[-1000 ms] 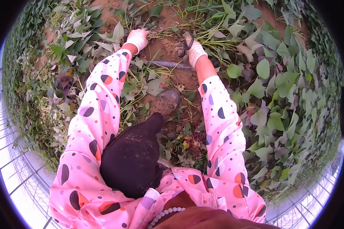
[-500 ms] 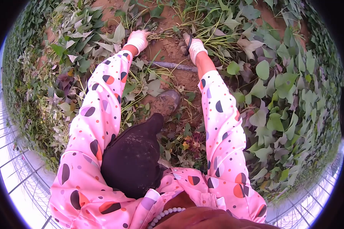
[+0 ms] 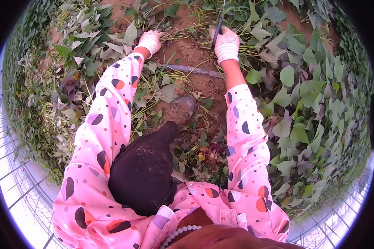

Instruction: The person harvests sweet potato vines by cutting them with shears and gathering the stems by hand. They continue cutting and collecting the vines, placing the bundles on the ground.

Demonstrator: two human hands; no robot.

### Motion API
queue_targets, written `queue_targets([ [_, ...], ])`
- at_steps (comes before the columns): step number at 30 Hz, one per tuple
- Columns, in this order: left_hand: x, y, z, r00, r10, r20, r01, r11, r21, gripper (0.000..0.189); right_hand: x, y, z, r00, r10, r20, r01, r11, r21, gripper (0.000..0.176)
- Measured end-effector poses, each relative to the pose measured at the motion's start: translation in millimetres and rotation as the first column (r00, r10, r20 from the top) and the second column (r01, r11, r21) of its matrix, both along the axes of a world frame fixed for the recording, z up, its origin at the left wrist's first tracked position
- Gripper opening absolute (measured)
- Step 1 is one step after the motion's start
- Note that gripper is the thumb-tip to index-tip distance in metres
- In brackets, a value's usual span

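My left hand [image 3: 150,41], in a pale glove, is low among the leaves at upper centre. Its fingers are closed on thin green vine stems [image 3: 167,37] at the edge of bare soil; the fingertips are partly hidden. To the right, my right hand [image 3: 227,45], gloved as well, is wrapped round a narrow dark tool [image 3: 219,28] that looks like a sickle. The tool points up and away past the top of the view. Leafy vines [image 3: 247,37] lie beside and beneath this hand.
A grey hose or pipe [image 3: 193,69] crosses the reddish soil [image 3: 191,52] between my arms. Below it is a muddy shoe [image 3: 183,108], near my dark-clothed knee [image 3: 143,172]. Dense foliage [image 3: 307,99] covers the right side, and more vines [image 3: 70,62] lie left.
My right hand has moved right and lifted, and the dark tool in it has swung to point upward. My left hand has barely moved.
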State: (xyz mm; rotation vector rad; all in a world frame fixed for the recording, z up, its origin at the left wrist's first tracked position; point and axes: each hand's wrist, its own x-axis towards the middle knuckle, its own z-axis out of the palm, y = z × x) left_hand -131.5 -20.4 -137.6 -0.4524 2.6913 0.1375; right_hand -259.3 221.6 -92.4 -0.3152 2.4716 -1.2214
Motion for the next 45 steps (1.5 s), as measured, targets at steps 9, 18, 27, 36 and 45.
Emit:
queue_targets([
  [9,2,-3,-10,0.998,0.01,-0.059,-0.011,1.0,-0.008,0.051,-53,-41,-16,0.875,0.465,0.136,-0.428,0.611,0.666,0.027],
  [18,7,-2,-3,0.995,0.071,-0.069,-0.069,0.997,0.035,0.05,-51,-43,-15,0.875,0.455,0.162,-0.423,0.56,0.712,0.025],
  [27,6,-2,-14,0.987,0.158,-0.034,-0.157,0.987,0.033,0.052,-5,100,31,0.934,-0.358,0.0,0.349,0.913,-0.212,0.027],
  [36,22,10,-10,0.639,0.427,-0.64,-0.211,0.897,0.388,0.031,52,275,204,0.66,-0.745,-0.099,0.43,0.483,-0.763,0.016],
  [45,92,206,194,0.935,0.073,-0.346,0.324,0.214,0.922,0.038,184,156,164,0.868,-0.083,0.49,0.336,0.823,-0.458,0.016],
])
